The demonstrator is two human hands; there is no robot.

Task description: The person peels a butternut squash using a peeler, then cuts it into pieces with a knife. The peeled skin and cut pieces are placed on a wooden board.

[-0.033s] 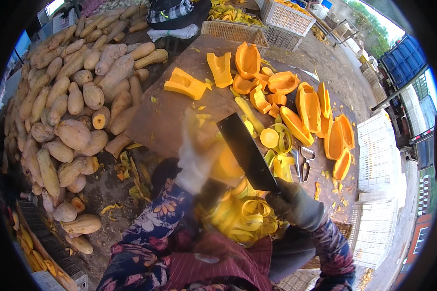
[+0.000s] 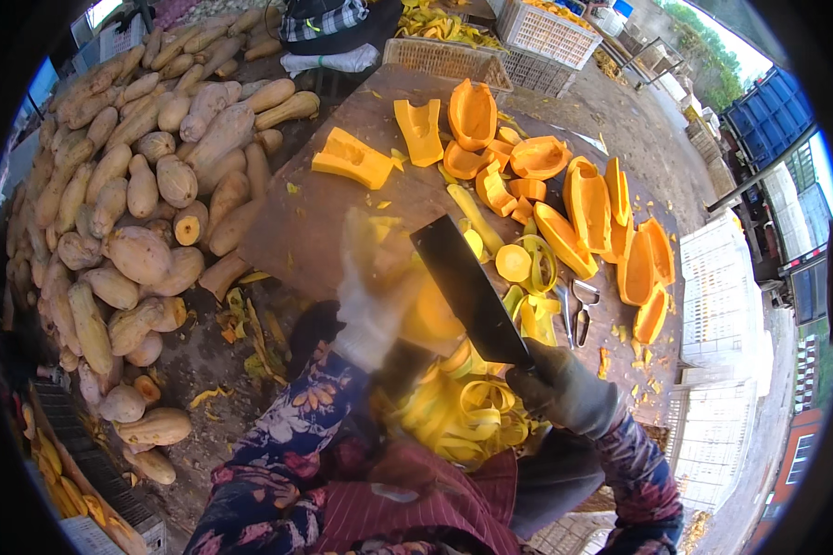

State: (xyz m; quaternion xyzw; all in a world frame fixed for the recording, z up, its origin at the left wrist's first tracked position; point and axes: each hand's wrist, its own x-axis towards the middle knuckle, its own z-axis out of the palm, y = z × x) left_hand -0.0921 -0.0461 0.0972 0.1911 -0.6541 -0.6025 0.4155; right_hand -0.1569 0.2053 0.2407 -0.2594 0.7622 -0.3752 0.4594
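Observation:
My right hand, in a dark grey glove, grips a black cleaver angled up and left over the board. My left hand is a pale, smeared blur beside the blade; its fingers cannot be made out. A blurred orange squash piece lies behind and left of the blade. Curled yellow peels are heaped below. Hollowed orange squash pieces crowd the board's back and right, near round yellow slices and metal tools.
A large pile of whole tan squash covers the ground on the left. Plastic crates with cut pieces and peels stand at the back. White crates are stacked at the board's right edge, with a blue truck farther off.
The cleaver's tip has shifted very slightly to the left. Little else differs.

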